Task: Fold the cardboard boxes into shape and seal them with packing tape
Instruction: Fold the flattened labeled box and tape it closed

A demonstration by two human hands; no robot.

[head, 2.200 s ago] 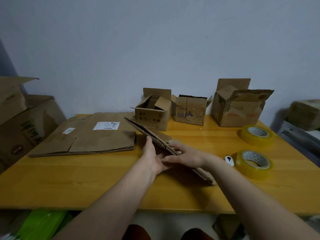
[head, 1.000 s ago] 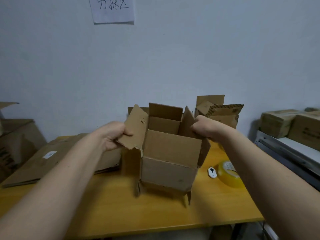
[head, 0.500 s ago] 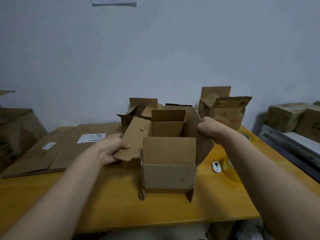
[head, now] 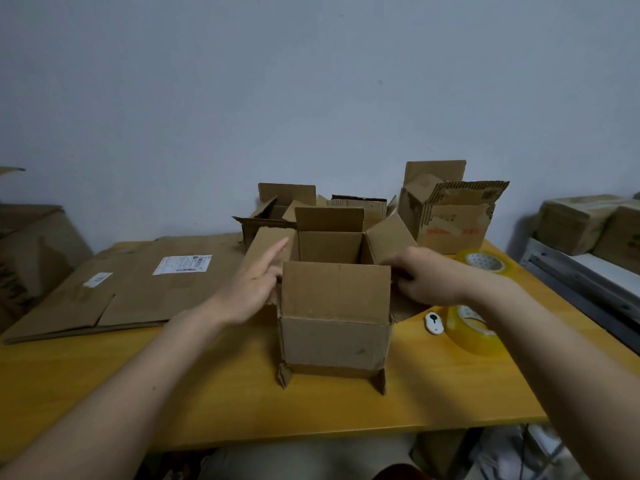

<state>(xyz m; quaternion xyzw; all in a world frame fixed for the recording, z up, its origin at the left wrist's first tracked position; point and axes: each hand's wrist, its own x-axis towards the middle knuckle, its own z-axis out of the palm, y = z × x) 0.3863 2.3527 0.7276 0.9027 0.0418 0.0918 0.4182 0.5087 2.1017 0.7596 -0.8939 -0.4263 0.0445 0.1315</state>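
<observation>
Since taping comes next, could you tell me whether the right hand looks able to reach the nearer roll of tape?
Probably yes: the tape roll lies on the table just beside the right hand, with only the small white cutter nearby.

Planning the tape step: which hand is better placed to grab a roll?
Right. The right hand is beside the near tape roll at the box's right; the left hand is across the box, away from both rolls.

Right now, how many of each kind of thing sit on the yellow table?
Opened cardboard boxes: 4
Flattened cardboard stack: 1
Yellow tape rolls: 2
Small white cutter: 1
Total: 8
</observation>
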